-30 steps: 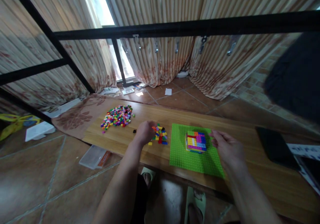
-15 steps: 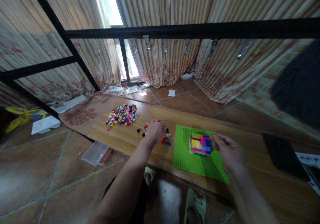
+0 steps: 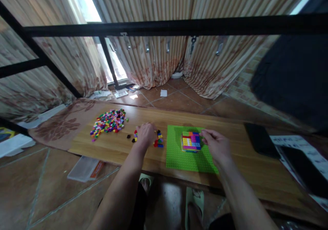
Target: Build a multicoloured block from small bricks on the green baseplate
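Note:
On the green baseplate (image 3: 176, 160) stands a small block (image 3: 191, 141) built of toy bricks, its top patched in yellow, white, red, purple, pink and blue. At its right side is my right hand (image 3: 215, 144), thumb and forefinger pinched together. Whatever lies between those fingertips is too small to make out. My left hand (image 3: 146, 133) reaches down over a small spread of loose bricks (image 3: 159, 141) to the left of the baseplate. Its fingers point downward and are mostly hidden by the back of the hand.
A big heap of mixed bricks (image 3: 110, 122) lies on the wooden table (image 3: 120, 151) at the left. Dark flat devices (image 3: 260, 139) and printed paper (image 3: 284, 143) are at the right. A black metal bar (image 3: 164, 27) crosses beyond the table. A clear plastic box (image 3: 82, 168) is on the floor.
The view has turned to the right, so everything sits further left. My left hand stays over the loose bricks and my right hand stays pinched beside the brick block.

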`<state>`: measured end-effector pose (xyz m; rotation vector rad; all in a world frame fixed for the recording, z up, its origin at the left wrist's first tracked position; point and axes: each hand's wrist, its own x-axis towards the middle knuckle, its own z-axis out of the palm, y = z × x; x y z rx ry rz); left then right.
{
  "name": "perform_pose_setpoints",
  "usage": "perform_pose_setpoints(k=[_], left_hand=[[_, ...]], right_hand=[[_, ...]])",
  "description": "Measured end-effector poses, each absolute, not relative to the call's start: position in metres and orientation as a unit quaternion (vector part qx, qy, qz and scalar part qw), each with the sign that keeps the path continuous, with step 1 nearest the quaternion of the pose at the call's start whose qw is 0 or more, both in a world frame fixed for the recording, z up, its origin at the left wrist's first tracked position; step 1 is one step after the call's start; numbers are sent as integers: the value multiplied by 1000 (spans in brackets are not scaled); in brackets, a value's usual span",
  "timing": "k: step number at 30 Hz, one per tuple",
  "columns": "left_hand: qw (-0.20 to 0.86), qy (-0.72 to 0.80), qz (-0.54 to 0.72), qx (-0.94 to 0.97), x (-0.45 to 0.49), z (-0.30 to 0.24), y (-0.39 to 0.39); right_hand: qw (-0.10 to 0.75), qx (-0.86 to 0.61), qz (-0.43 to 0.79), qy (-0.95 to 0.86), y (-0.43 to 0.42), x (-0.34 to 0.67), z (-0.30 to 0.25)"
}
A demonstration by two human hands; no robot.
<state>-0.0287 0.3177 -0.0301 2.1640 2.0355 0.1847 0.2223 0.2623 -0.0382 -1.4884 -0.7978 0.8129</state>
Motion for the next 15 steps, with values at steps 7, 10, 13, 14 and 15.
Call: perform_pose_setpoints(k=[7,10,13,14,15], left_hand=[[73,672,59,735,-30,-32,321],[71,677,60,730,-30,-27,321],[131,672,138,715,-29,-20,322],[184,657,195,705,-28,-18,322],[254,630,258,687,-26,-17,321]], right_hand=[[595,-637,340,-354,262,219,-31],[595,-633,343,-358,261,221,-32],[599,-633,341,-352,261,224,-33],[601,-633,340,-350,261,224,-33],[604,-632,340,-347,261,224,-33]])
